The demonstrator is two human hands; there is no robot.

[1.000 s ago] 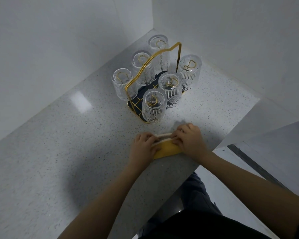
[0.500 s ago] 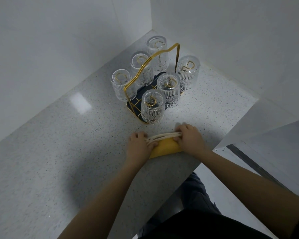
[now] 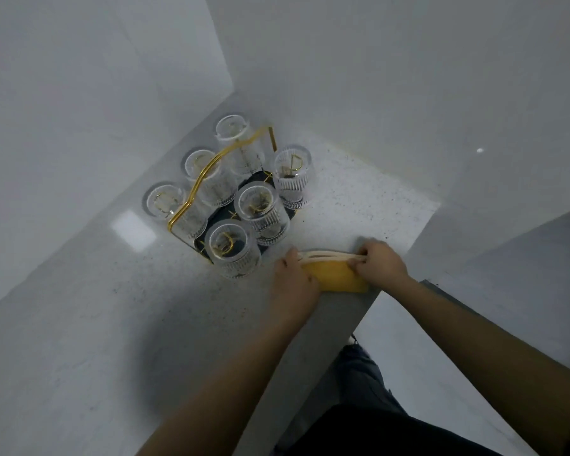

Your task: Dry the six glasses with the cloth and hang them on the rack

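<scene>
A pale speckled countertop (image 3: 89, 324) fills most of the view, running into a corner formed by two plain white walls (image 3: 392, 77); its near edge drops away to a light floor (image 3: 408, 340) at the lower right. Set into the far corner of the countertop stands a gold wire rack (image 3: 208, 174) with a tall arched handle and a dark base. All six ribbed clear glasses hang upside down on it in two rows of three. The row nearer the left wall holds one glass (image 3: 168, 205) toward the front, one (image 3: 203, 166) in the middle and one (image 3: 234, 131) deepest in the corner. The other row holds a glass (image 3: 232, 251) closest to the near edge, one (image 3: 259, 207) behind it and one (image 3: 292, 172) farthest back. Just beside the rack, close to the near edge of the countertop, lies a folded yellow cloth (image 3: 338, 274) with pale layered edges along its far side. The left hand (image 3: 293, 281) grips the cloth's left end with curled fingers, and the right hand (image 3: 380, 263) pinches the right end, the pale edge drawn taut between them. Both bare forearms reach in from the bottom of the view, above dark clothing.
</scene>
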